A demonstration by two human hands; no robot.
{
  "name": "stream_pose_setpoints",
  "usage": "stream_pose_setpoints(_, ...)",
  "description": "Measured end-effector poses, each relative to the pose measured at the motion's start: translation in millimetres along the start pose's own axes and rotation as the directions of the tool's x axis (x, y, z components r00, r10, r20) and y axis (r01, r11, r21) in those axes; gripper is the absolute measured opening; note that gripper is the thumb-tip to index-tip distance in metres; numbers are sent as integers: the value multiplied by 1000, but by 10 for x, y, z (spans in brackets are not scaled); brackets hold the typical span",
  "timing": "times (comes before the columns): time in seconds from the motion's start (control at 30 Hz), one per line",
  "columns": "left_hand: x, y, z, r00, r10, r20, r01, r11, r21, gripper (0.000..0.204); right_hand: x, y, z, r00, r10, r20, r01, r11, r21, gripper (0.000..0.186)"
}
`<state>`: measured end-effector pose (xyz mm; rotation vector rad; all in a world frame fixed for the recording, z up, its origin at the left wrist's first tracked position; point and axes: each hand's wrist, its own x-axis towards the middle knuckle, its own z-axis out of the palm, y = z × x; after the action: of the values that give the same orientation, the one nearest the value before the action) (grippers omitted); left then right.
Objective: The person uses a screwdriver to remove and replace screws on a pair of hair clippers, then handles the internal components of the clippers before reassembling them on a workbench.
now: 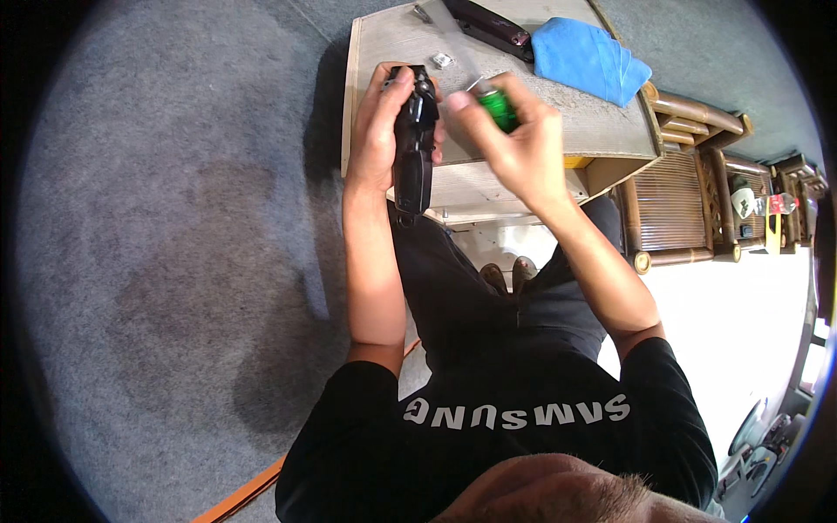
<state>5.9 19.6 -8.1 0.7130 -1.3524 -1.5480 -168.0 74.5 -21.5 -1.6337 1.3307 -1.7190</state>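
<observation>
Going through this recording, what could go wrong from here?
The green-handled tool in the right hand is close to the left hand, so a slip might nick a finger.
The black clipper-like device is held near the table's edge; a loosened grip might drop it.
The small pale piece appears loose and might get knocked away.

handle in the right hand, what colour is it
The handle is bright green, best seen in the head view.
</observation>
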Motion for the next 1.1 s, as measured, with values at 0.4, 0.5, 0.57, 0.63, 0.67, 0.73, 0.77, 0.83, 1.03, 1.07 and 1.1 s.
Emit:
stream_pose_setpoints(0.4, 43, -39, -16, 999, -4, -48, -8, 971, -237, 34, 526, 342, -589, 966, 17, 257, 118, 857, -502, 44)
stream_pose_setpoints(0.5, 52, -41, -9, 1000, 10, -29, -16, 979, -205, 26, 553, 382, -603, 946, 62, 317, 111, 859, -500, 43)
stream_pose_setpoints(0.57, 51, -44, 7, 999, 25, -32, -30, 985, -171, 25, 562, 413, -630, 937, 56, 345, 132, 857, -498, 41)
stream_pose_setpoints(0.63, 49, -47, 7, 999, 45, -20, -48, 987, -152, 22, 570, 423, -643, 927, 83, 365, 115, 865, -488, 32)
stream_pose_setpoints(0.67, 48, -42, 19, 998, 55, -22, -58, 988, -141, 22, 568, 413, -636, 927, 81, 367, 117, 866, -487, 32)
stream_pose_setpoints(0.73, 60, -39, 29, 998, 58, -22, -60, 990, -131, 22, 542, 380, -622, 943, 64, 328, 115, 859, -499, 33)
stream_pose_setpoints(0.77, 60, -38, 29, 998, 58, -21, -61, 991, -121, 22, 534, 364, -617, 942, 63, 331, 117, 860, -496, 33)
stream_pose_setpoints(0.83, 51, -38, 20, 998, 60, -22, -62, 990, -126, 22, 529, 337, -611, 945, 88, 315, 90, 856, -509, 33)
stream_pose_setpoints(1.03, 29, -19, 43, 1000, 16, -22, -20, 980, -198, 23, 518, 369, -600, 954, 60, 292, 113, 835, -539, 33)
stream_pose_setpoints(1.07, 28, -16, 47, 999, 19, -30, -22, 991, -134, 23, 517, 360, -599, 954, 59, 294, 114, 835, -538, 33)
stream_pose_setpoints(1.1, 28, -14, 49, 999, 21, -38, -24, 997, -71, 24, 517, 346, -600, 950, 79, 301, 110, 820, -562, 29)
